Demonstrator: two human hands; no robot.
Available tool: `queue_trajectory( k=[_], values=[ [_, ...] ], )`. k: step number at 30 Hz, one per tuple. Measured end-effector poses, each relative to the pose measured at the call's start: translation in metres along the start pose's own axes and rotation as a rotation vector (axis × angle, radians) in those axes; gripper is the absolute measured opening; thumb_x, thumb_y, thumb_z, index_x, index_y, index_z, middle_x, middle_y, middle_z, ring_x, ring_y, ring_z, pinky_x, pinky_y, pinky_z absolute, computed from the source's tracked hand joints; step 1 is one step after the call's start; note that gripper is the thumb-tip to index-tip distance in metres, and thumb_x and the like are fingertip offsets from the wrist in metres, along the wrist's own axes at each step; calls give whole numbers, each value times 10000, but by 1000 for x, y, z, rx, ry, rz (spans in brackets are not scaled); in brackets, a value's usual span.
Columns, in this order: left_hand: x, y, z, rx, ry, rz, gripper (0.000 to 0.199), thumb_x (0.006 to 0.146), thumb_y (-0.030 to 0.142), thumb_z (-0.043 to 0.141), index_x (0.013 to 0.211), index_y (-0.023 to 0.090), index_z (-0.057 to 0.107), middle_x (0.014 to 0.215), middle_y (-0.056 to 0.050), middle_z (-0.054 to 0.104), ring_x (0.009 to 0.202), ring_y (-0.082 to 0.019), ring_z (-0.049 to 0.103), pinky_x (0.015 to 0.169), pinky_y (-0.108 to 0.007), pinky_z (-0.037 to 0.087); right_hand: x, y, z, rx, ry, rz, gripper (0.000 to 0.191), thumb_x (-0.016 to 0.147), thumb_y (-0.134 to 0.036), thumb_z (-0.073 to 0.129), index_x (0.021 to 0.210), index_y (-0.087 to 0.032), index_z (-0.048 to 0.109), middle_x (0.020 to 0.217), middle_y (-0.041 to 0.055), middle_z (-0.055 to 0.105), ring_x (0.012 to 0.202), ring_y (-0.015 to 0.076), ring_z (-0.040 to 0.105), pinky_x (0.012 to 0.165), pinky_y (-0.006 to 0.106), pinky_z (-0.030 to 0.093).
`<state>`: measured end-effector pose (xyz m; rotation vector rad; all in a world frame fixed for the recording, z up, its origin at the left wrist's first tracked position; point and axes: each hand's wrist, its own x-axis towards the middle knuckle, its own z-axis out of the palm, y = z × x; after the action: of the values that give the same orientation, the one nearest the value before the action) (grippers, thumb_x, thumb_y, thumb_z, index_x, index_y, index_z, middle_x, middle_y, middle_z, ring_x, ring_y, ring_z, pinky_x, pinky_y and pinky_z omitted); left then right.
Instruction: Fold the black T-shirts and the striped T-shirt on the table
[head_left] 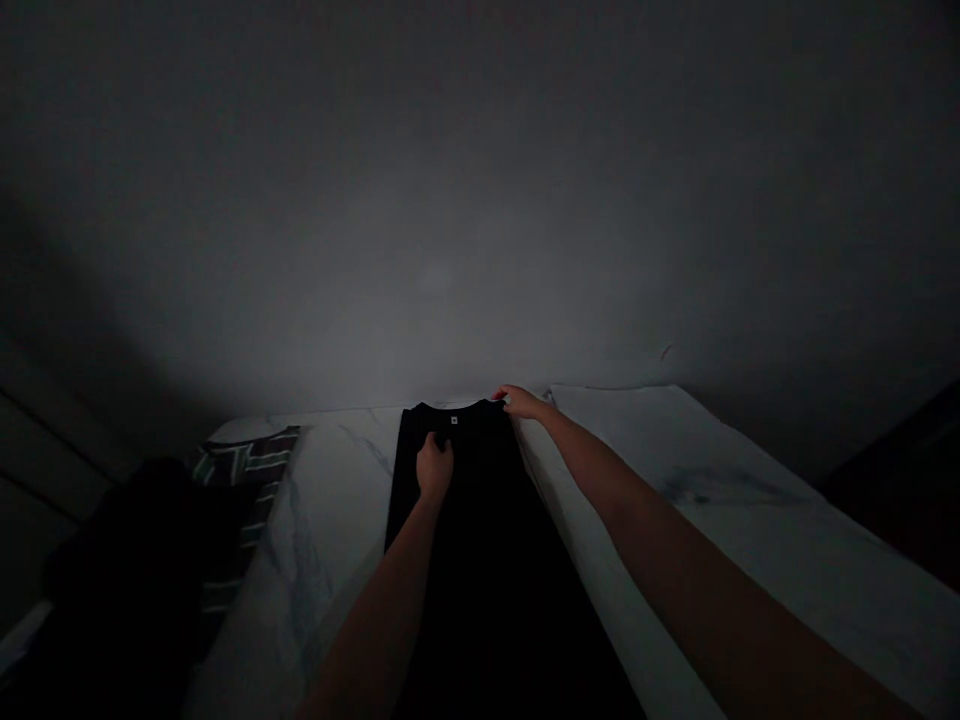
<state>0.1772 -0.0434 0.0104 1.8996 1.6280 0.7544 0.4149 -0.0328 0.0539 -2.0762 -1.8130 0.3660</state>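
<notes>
1. Well, over on the far left we've got a dark heap of clothing (127, 570), with a striped cloth (244, 465) tucked beside it at the edge of a white marble-patterned surface (330, 500).
2. Moving right, our left hand (435, 468) has a tight, narrow grip on the black T-shirt (480, 560), just below the collar (454, 408). The shirt lies lengthwise on that surface.
3. Our right hand (521, 403) reaches the collar's right end; we can't tell if it's pinching.
4. Further right sits a pale sheet (720, 470). Risk here: uneven pulling could skew the shirt, and this gloom could hide creases.
</notes>
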Motion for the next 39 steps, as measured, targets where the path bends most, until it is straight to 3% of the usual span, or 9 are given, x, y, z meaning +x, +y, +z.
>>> queue_trajectory(
  k=[2, 5, 9, 17, 22, 24, 29, 34, 39],
  values=[
    [2, 0, 3, -1, 5, -15, 352, 937, 253, 542, 1252, 110, 606, 1084, -168, 731, 1027, -280, 702, 854, -320, 525, 15, 6, 3, 17, -81, -4, 360, 739, -15, 553, 1038, -147, 703, 989, 63, 726, 839, 150, 658, 760, 237, 509],
    [3, 0, 4, -22, 19, -6, 338, 938, 263, 554, 1246, 134, 607, 1099, -154, 729, 1031, -262, 700, 850, -304, 524, 33, 21, 5, 19, -185, 29, 227, 737, -74, 571, 886, -147, 724, 669, 0, 661, 567, 124, 576, 579, 229, 477],
    [1, 1, 3, -48, -14, 41, 271, 912, 229, 599, 1173, 162, 634, 1059, -123, 739, 990, -245, 707, 829, -295, 525, 48, 38, 7, -9, -217, 62, 156, 713, -67, 567, 729, -142, 703, 528, -38, 560, 490, 106, 503, 532, 215, 425],
    [2, 1, 1, -46, 32, 50, 205, 890, 147, 606, 1093, 138, 634, 995, -128, 736, 964, -252, 706, 825, -313, 521, 31, 33, 22, -97, 34, 95, 279, 765, -80, 565, 977, -179, 718, 992, 51, 732, 918, 180, 647, 811, 248, 478],
    [2, 1, 1, -61, 63, 49, 222, 861, 129, 636, 1079, 158, 608, 960, -107, 730, 922, -240, 710, 800, -310, 520, -2, 7, 32, -191, 265, 168, 406, 855, -79, 497, 1243, -128, 606, 1300, 187, 587, 1185, 273, 558, 974, 371, 445],
    [2, 0, 2, -69, 69, 58, 224, 851, 120, 642, 1066, 167, 598, 974, -102, 726, 921, -231, 710, 802, -304, 517, -16, -6, 43, -211, 315, 123, 411, 915, -135, 460, 1314, -134, 557, 1378, 195, 527, 1257, 279, 508, 1033, 400, 414],
    [4, -2, 3, -91, 64, 82, 216, 844, 117, 645, 1040, 176, 577, 1005, -101, 719, 949, -231, 704, 824, -305, 512, -53, -19, 78, -245, 99, -174, 494, 1014, -399, 374, 1442, -179, 481, 1566, 138, 365, 1452, 282, 304, 1170, 472, 277],
    [3, -2, 3, -102, 63, 85, 227, 847, 122, 640, 1046, 200, 564, 999, -79, 721, 958, -226, 702, 829, -304, 512, -62, -18, 83, -260, 24, -114, 579, 1016, -495, 341, 1540, -248, 332, 1619, 90, 238, 1492, 285, 191, 1199, 509, 200],
    [2, 0, 0, -68, 61, 76, 222, 857, 130, 636, 1059, 182, 561, 1022, -96, 720, 980, -230, 699, 835, -301, 508, -85, -23, 82, -231, 52, -83, 588, 1026, -467, 301, 1495, -132, 418, 1588, 152, 298, 1481, 296, 228, 1192, 484, 235]
  ],
)
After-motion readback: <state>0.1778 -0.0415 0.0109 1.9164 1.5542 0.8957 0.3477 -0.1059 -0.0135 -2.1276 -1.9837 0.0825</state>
